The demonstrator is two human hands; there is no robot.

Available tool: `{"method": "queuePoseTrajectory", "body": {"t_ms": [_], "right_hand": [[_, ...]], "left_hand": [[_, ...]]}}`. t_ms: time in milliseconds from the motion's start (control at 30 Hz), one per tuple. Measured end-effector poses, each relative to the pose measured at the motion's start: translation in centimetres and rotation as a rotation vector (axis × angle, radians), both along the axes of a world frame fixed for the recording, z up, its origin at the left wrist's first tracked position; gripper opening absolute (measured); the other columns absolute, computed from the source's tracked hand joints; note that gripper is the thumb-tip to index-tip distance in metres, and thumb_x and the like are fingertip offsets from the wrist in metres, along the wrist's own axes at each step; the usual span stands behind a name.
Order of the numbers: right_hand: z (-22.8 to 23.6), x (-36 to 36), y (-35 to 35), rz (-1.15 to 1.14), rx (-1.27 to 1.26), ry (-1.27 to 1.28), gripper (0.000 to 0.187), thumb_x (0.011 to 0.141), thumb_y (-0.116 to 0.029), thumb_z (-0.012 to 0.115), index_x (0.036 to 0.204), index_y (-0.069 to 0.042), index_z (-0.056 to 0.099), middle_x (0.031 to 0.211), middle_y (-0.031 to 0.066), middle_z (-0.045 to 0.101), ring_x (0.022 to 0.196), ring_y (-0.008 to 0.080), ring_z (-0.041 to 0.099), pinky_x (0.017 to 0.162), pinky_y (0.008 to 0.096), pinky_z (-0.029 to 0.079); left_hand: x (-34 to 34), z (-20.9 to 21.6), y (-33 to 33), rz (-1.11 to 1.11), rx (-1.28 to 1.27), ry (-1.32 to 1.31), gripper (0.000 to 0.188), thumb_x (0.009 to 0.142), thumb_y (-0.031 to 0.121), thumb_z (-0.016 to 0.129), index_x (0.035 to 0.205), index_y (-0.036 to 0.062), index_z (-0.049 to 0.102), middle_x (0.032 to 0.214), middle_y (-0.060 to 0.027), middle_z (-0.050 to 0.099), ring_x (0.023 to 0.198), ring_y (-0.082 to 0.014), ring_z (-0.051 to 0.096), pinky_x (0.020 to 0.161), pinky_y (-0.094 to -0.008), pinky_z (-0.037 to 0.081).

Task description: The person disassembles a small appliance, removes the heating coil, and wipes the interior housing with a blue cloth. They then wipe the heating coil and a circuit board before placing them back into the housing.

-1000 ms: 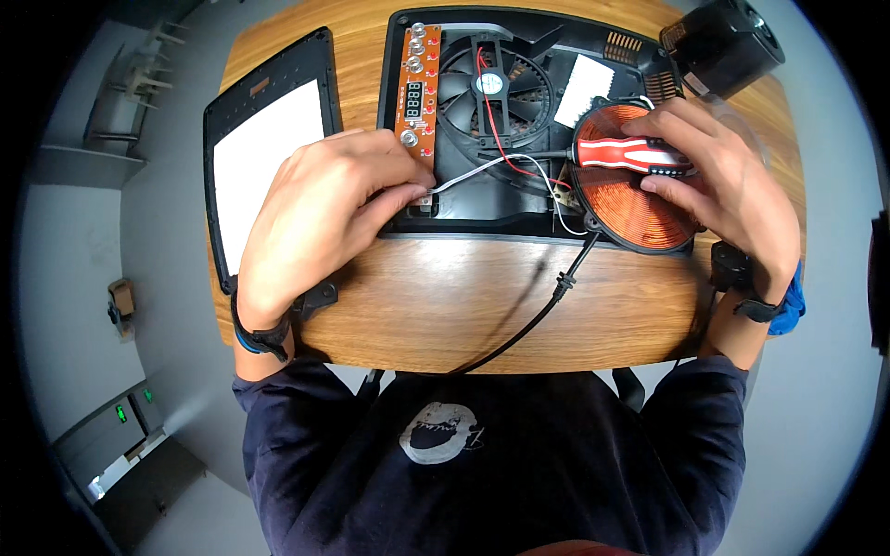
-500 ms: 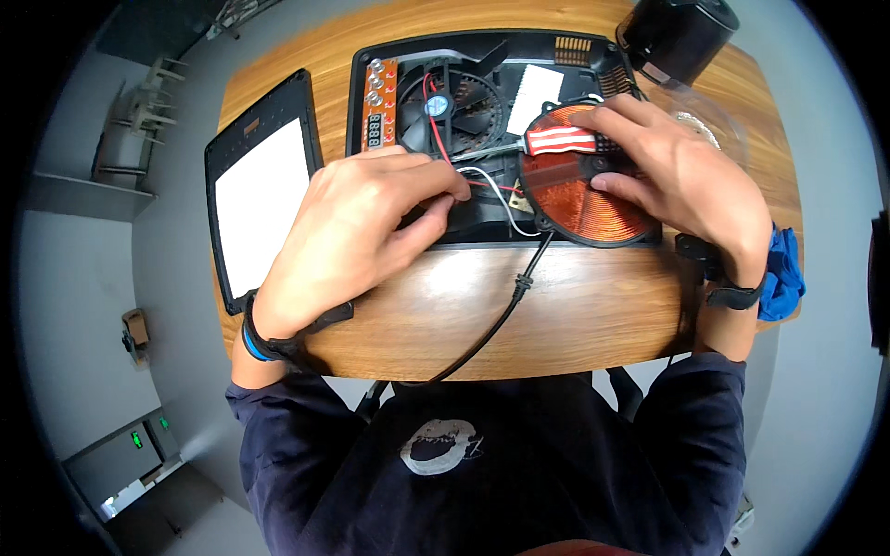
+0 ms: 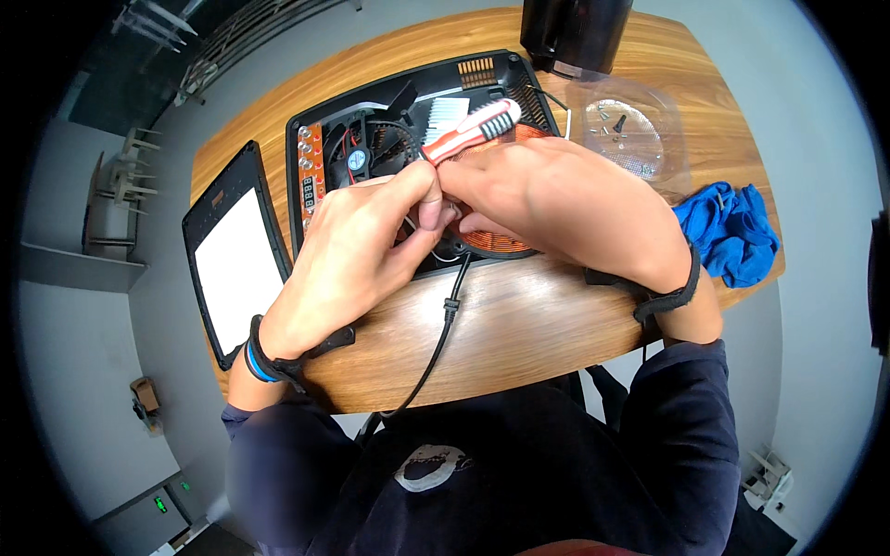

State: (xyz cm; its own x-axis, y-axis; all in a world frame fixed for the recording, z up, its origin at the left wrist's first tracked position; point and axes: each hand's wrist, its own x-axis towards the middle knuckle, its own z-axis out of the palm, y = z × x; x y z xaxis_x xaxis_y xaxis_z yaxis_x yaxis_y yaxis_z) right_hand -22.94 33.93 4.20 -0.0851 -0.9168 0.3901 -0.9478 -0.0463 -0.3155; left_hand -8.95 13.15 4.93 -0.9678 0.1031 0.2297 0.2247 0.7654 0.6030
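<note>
My left hand [image 3: 371,232] and my right hand [image 3: 565,199] meet over an opened induction cooker's black housing [image 3: 408,79]. Between their pinched fingertips, any small part is hidden. A screwdriver [image 3: 473,132] with a red-and-white handle slants up from the right fingers; its shank and tip are hidden, and the right hand appears to hold it. Beneath the right hand, the round copper coil [image 3: 501,243] is partly covered. The fan [image 3: 360,160] and an orange circuit board [image 3: 311,171] with a small display lie left of the hands, inside the housing.
A black panel with a white surface [image 3: 236,269] lies at left. A black power cord [image 3: 450,315] runs over the table's front edge. Behind on the right are a black container [image 3: 575,32], a clear plastic tray [image 3: 667,153] with small screws, and a blue cloth [image 3: 732,236].
My right hand has come off the coil's right side and moved left to meet my left hand. The screwdriver's handle now tilts upward. The whole view has shifted, showing more of the plastic tray.
</note>
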Motion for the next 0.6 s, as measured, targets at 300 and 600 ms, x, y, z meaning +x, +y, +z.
{"method": "queuePoseTrajectory", "body": {"t_ms": [300,600], "right_hand": [[-0.1,-0.7,-0.6,0.006,-0.020,0.123,0.019,0.095,-0.012,0.073,0.112,-0.005,0.069,0.097,0.0125,0.077,0.096,0.0327,0.079,0.084,0.0423,0.062],[-0.2,-1.3,-1.2,-0.003,0.090,0.021,0.017,0.091,-0.017,0.079,0.103,-0.006,0.073,0.085,0.0131,0.076,0.089,0.0356,0.079,0.077,0.0469,0.062]], "left_hand": [[-0.1,-0.1,0.0,0.016,-0.022,-0.002,0.022,0.097,-0.008,0.075,0.092,0.0018,0.055,0.083,-0.0132,0.071,0.079,-0.0284,0.077,0.067,-0.0356,0.056],[0.1,-0.3,-0.3,-0.020,-0.047,-0.095,0.012,0.101,-0.004,0.070,0.101,0.0017,0.060,0.095,-0.0145,0.077,0.089,-0.0343,0.079,0.075,-0.0400,0.059]]}}
